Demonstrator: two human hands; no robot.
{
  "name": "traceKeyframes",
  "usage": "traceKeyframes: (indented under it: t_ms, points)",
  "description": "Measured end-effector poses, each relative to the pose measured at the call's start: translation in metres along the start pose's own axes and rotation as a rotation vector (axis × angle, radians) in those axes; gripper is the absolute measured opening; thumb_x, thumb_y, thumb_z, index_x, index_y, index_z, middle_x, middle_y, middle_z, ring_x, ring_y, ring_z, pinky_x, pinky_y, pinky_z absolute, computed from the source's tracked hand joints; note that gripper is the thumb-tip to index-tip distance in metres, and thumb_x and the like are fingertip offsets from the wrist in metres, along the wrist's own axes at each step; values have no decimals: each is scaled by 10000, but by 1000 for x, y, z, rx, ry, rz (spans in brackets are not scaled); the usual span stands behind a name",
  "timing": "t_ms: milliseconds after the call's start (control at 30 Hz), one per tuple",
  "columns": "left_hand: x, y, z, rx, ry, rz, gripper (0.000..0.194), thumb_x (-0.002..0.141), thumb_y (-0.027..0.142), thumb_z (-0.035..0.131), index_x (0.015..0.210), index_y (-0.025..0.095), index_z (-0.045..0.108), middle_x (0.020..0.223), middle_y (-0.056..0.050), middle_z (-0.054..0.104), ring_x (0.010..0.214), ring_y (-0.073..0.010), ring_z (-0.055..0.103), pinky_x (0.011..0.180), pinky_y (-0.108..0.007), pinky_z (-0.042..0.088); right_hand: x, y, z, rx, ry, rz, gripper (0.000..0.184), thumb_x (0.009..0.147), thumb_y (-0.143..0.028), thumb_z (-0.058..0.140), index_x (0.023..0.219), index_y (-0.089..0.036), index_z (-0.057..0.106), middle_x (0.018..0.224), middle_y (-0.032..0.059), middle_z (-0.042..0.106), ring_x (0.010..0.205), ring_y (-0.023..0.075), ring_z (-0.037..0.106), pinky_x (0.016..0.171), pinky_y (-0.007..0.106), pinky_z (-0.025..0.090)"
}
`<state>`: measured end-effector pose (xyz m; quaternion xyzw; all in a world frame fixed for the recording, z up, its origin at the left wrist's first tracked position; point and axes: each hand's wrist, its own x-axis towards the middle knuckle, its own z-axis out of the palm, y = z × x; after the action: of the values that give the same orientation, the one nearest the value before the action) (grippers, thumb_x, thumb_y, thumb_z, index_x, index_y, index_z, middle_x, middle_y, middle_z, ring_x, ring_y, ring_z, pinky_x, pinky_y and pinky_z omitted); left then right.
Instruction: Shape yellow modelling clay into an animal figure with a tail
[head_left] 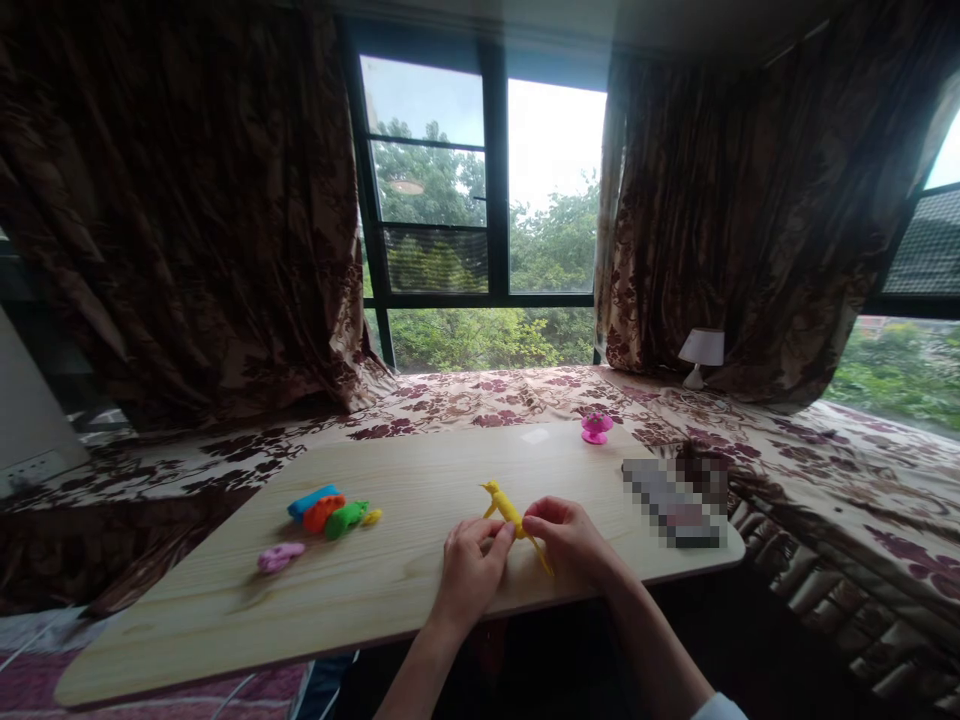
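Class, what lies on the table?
At left: blue lump, orange lump, green lump, yellow lump, pink lump. Farther back: magenta piece; at right: pixelated item. The left hand and right hand hold a yellow figure; the tabletop beneath them is hidden.

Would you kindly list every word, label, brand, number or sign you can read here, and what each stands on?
There is no readable text in the picture.
Yellow figure between the left hand and right hand: no lettering shows.
Pixelated item at the table's right: any text is masked.
Wall socket plate: too small to read.
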<state>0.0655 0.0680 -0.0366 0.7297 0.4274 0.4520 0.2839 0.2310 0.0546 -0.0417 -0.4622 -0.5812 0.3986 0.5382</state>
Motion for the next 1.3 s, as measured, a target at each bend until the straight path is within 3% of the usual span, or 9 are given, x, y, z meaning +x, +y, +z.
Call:
traceKeyframes:
  t_ms: [133, 233, 300, 467, 733, 900, 1000, 1167, 1300]
  points:
    - [-4, 10, -12, -175, -92, -90, 334, 762, 454, 530, 868, 189, 704, 866, -42, 707, 900, -231, 610, 843, -322, 433, -6, -20, 6, -39, -28, -17, 197, 740, -344, 636, 766, -149, 641, 699, 2, 649, 647, 130, 570, 622, 237, 433]
    - [-12, 23, -23, -331, -165, -152, 386, 796, 456, 492, 985, 173, 674, 907, -47, 708, 914, -226, 616, 829, -313, 454, -17, -51, 8, -94, -45, -61, 184, 788, -330, 597, 787, -159, 663, 723, 7, 653, 676, 139, 569, 643, 248, 431]
    - [-19, 35, -30, -551, -227, -222, 367, 813, 418, 491, 1030, 171, 654, 966, -62, 696, 976, -227, 596, 873, -329, 439, -29, -75, 9, -130, -57, -111, 174, 821, -307, 567, 797, -180, 683, 788, 12, 661, 765, 154, 570, 710, 257, 426]
    - [-37, 59, -44, -1028, -286, -396, 263, 818, 318, 518, 947, 161, 685, 1000, -83, 679, 1033, -219, 563, 972, -386, 370, -62, -116, 11, -299, -1, -378, 148, 859, -214, 527, 905, -222, 667, 922, 29, 652, 919, 177, 554, 835, 306, 428]
    - [-48, 71, -44, -1303, -256, -566, 259, 820, 344, 511, 916, 180, 688, 987, -74, 678, 963, -202, 598, 935, -404, 414, -80, -111, 24, -327, 114, -512, 178, 807, -132, 569, 942, -239, 613, 948, 41, 616, 918, 192, 553, 812, 336, 462]
    - [-53, 73, -40, -1469, -353, -645, 218, 824, 337, 518, 919, 231, 684, 970, -25, 683, 877, -158, 623, 915, -401, 437, -85, -113, 27, -255, 101, -484, 167, 812, -121, 560, 932, -233, 590, 924, 30, 608, 884, 175, 558, 782, 311, 472]
    - [-55, 78, -40, -1397, -359, -630, 203, 805, 345, 545, 905, 233, 683, 913, -23, 683, 865, -164, 617, 871, -388, 460, -87, -113, 27, -235, 107, -480, 166, 811, -110, 556, 923, -230, 585, 910, 26, 605, 872, 172, 559, 779, 309, 469]
    - [-56, 87, -46, -933, -316, -391, 265, 812, 390, 516, 762, 172, 658, 704, -20, 628, 690, -156, 582, 697, -294, 482, -88, -111, 26, -190, 114, -482, 192, 792, -112, 582, 946, -227, 592, 886, 26, 598, 823, 165, 568, 737, 292, 480]
    - [-59, 86, -53, -518, -137, -217, 289, 778, 418, 548, 627, 176, 598, 630, 0, 569, 652, -146, 552, 657, -253, 466, -87, -109, 27, -73, 105, -418, 93, 809, -183, 590, 893, -215, 614, 859, 33, 600, 798, 171, 577, 704, 289, 489]
